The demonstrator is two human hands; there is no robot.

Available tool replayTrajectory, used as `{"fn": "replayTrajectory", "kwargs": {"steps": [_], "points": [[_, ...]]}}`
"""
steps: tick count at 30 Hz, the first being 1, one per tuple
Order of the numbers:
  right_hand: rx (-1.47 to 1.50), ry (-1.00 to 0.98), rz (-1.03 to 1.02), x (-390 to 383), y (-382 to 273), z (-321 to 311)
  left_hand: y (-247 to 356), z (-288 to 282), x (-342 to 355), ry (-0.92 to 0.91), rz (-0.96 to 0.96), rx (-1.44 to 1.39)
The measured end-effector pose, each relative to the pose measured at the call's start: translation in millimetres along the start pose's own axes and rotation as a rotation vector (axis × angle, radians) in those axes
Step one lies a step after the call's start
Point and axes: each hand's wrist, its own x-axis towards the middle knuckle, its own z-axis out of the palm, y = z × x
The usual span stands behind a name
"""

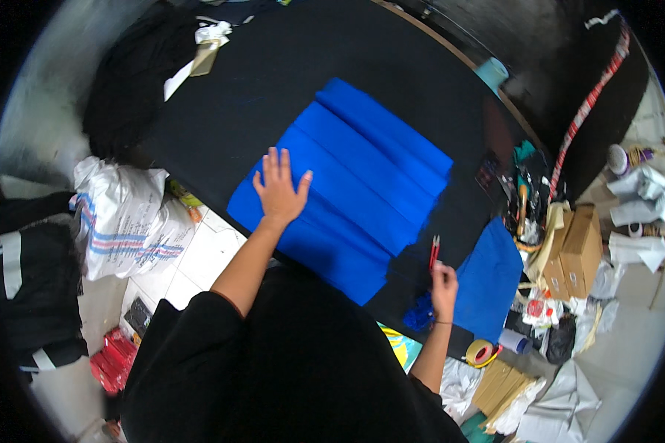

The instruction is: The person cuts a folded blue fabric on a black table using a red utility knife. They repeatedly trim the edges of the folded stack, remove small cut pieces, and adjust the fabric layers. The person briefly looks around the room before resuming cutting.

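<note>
Workroom with white tiled floor; large bench (273, 81) covered in black cloth. Blue fabric (362, 177), folded in long pleats, lies flat near the bench's middle. Left hand (279, 188), open with fingers spread, presses palm-down on the fabric's near-left corner. Right hand (443, 284), closed around a red pencil (434, 252), sits just off the fabric's near-right corner, pencil tip pointing up. Second blue piece (491, 280) lies right of the fabric, beyond the right hand. White woven sack (122, 218) stands on the floor left of the fabric. Cardboard boxes (580, 247) far right of it; tape roll (479, 353) below the second blue piece.
</note>
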Motion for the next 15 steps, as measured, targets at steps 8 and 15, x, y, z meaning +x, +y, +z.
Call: {"fn": "replayTrajectory", "kwargs": {"steps": [8,15], "points": [[-0.48,-0.453,-0.318,-9,-75,31,-67,2,48,0.036,-0.086,-0.246],[0.55,-0.184,-0.116,-11,-94,83,-71,-9,47,0.16,0.0,-0.587]]}}
